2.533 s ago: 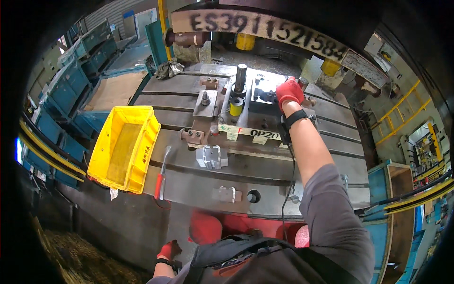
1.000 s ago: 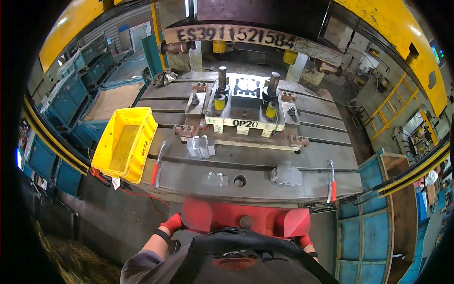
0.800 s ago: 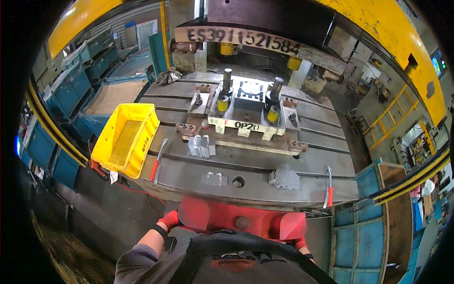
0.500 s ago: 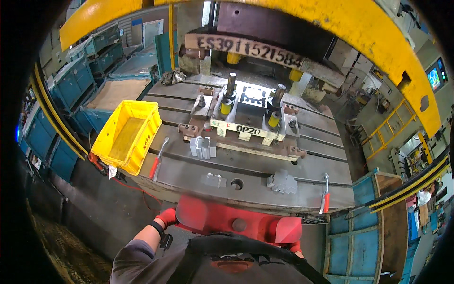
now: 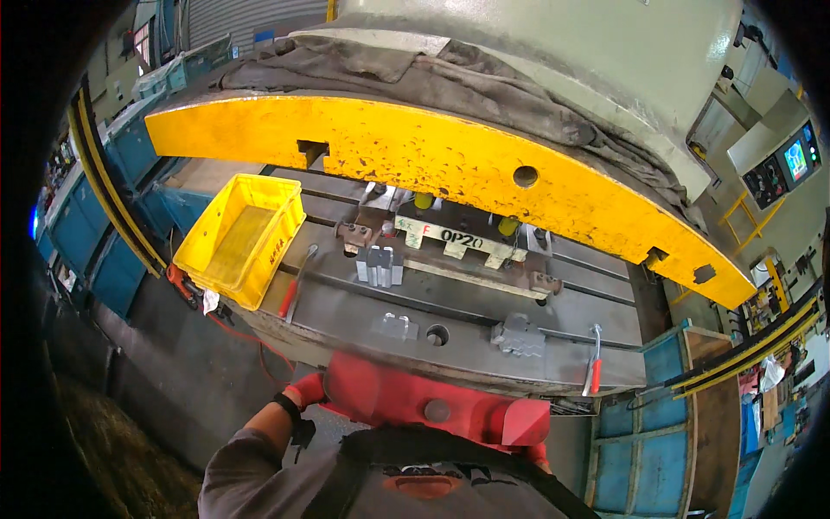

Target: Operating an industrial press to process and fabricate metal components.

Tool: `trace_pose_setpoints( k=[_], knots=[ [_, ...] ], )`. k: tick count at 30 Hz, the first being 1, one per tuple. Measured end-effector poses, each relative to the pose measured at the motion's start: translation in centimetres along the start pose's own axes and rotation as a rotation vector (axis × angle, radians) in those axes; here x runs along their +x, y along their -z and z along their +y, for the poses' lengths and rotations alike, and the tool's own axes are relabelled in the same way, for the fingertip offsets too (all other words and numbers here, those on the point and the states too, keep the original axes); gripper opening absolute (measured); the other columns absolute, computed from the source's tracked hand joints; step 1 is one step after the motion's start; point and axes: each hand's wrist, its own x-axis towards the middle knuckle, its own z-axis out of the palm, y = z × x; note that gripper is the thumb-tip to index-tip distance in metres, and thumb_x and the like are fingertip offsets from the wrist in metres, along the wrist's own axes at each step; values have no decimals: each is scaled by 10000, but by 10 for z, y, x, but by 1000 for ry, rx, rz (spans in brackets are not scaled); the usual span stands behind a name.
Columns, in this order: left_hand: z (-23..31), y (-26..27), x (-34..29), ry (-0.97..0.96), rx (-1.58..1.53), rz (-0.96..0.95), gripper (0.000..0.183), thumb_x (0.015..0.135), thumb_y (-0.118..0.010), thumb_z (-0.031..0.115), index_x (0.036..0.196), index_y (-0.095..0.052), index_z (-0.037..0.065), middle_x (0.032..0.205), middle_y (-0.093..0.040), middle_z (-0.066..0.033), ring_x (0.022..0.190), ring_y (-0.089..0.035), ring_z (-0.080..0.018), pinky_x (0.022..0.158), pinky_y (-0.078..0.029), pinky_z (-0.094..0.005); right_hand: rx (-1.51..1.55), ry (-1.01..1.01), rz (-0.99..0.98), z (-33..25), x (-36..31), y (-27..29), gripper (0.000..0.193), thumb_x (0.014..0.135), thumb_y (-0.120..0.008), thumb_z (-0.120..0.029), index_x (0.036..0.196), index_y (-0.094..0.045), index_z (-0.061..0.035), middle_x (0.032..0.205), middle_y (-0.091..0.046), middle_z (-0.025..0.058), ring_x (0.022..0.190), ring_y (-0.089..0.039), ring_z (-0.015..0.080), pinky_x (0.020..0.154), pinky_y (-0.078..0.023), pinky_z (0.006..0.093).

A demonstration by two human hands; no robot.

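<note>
- At the near edge of a slotted metal bed, a red console sits low before a worker in a grey top, a round knob at its middle and a hood at each end.
- Red-gloved, the worker's left hand is at the left hood, its fingertips out of sight; it is impossible to tell whether the fingers are curled or straight.
- Mostly hidden, the right hand shows only a sliver of red beneath the right hood; its grip, too, is impossible to tell.
- Smooth and hard-edged, the console looks like painted metal: probably stiff, heavy and hardly fragile, more likely fixed than carried. A gloved palm could slide on the paint; the hooded ends offer the surest hold, one hand to each.
- Beyond it, a ribbed grey block, a small grey piece and a jagged grey part lie on the bed, between two red-handled tools, one on the left and one on the right.
- Toward the left, a yellow bin rests at the bed's side, while a broad yellow beam spans the view above.
</note>
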Motion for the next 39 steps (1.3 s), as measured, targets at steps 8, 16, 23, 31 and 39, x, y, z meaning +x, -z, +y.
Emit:
trace_pose_setpoints(
  k=[8,16,23,31,39],
  knots=[
    [14,40,-4,185,200,16,466,732,-610,445,919,-650,20,891,-648,-204,836,-623,-352,717,-486,-394,-577,206,-104,0,-9,46,529,787,-605,-449,997,-605,36,1009,-624,225,887,-614,341,746,-466,420],
    [230,173,-24,-315,110,115,354,818,-585,387,914,-643,51,764,-635,-106,724,-589,-204,710,-450,-318,-142,246,552,-212,-49,81,421,776,-679,-307,1032,-596,17,867,-647,157,735,-609,214,653,-472,336],
    [374,204,99,-607,82,300,254,841,-621,244,968,-611,24,833,-606,-27,757,-516,-84,710,-426,-243,-116,456,459,-282,17,-24,623,736,-732,-314,1199,-481,18,1116,-582,164,984,-567,255,834,-446,344],
    [454,229,244,-322,357,692,590,759,-616,478,1091,-575,-8,1128,-554,-233,1078,-521,-340,913,-418,-383,-179,496,465,-278,21,-52,658,688,-758,-328,1180,-494,19,1149,-557,218,1080,-527,353,915,-415,394],
    [463,239,319,-188,513,655,505,754,-614,447,987,-650,1,1036,-624,-208,954,-610,-329,837,-478,-382,-169,476,481,-282,14,-55,647,672,-779,-282,1178,-497,6,1139,-556,209,1063,-532,336,902,-421,383]
  ],
)
